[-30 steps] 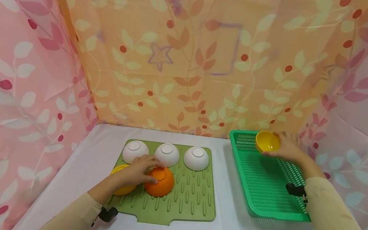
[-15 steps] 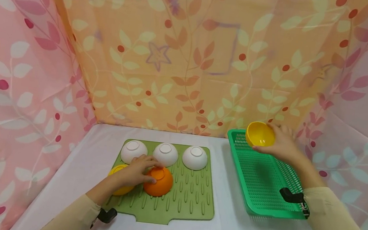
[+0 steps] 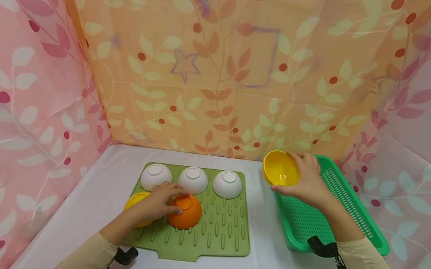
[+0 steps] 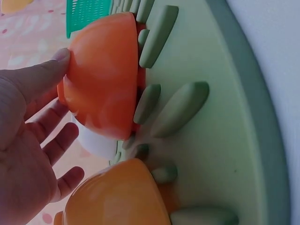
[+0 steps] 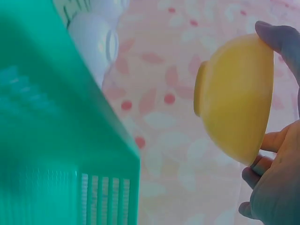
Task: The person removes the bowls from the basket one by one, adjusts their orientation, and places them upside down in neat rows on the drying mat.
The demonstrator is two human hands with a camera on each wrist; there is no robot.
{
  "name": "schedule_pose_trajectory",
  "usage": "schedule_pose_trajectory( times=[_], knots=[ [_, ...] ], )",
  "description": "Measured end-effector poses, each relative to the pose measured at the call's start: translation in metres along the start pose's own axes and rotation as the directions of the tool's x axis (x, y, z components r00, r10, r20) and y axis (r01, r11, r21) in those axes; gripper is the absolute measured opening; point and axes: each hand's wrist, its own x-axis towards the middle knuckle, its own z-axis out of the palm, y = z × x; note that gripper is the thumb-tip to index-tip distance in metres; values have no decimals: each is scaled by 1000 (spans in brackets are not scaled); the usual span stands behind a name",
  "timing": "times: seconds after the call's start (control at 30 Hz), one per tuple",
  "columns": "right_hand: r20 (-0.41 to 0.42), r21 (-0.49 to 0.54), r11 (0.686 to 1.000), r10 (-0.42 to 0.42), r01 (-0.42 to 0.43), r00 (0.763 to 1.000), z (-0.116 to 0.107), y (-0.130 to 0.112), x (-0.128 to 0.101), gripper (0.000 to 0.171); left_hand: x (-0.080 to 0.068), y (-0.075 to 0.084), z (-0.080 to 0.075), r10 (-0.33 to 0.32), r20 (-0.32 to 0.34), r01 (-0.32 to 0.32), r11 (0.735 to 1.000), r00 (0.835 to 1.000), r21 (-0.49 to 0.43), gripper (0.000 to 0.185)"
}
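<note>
My right hand (image 3: pixel 305 178) holds a yellow bowl (image 3: pixel 279 169) by its rim, tilted with its inside toward the head camera, over the left side of the green basket (image 3: pixel 352 193). In the right wrist view the bowl (image 5: pixel 239 96) shows its outside and foot, thumb at one end of the rim and fingers at the other. My left hand (image 3: pixel 163 200) has thumb and fingers around the base of an upside-down orange bowl (image 3: pixel 189 213) on the green drying mat (image 3: pixel 225 238). Under that wrist sits another upside-down yellow bowl (image 3: pixel 136 204), partly hidden.
Three white bowls, among them the right one (image 3: pixel 228 185), stand upside down along the mat's far edge. White cloth (image 3: pixel 261 224) covers the table between mat and basket. A patterned curtain (image 3: pixel 221 66) hangs behind, with more at both sides.
The right hand has lifted the yellow bowl out of the basket and carried it left toward the basket's left rim. The left hand has stayed on the orange bowl.
</note>
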Motion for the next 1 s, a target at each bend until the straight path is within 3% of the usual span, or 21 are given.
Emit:
schedule_pose_trajectory(
  times=[0.3, 0.57, 0.8, 1.0],
  knots=[
    [6, 36, 999, -41, 41, 999, 41, -30, -18, 106, -3, 0, 2, -19, -29, 19, 1000, 999, -11, 52],
    [-6, 11, 991, -136, 136, 991, 81, -52, -41, 110, -5, 4, 6, -49, -56, 48, 999, 997, -20, 51],
    [22, -8, 984, -180, 180, 983, 108, -57, -52, 116, -6, 10, 8, -61, -79, 63, 998, 995, 17, 54],
    [39, 29, 985, -169, 168, 985, 120, -54, -57, 116, -7, 11, 9, -71, -84, 69, 997, 994, -21, 58]
  ],
)
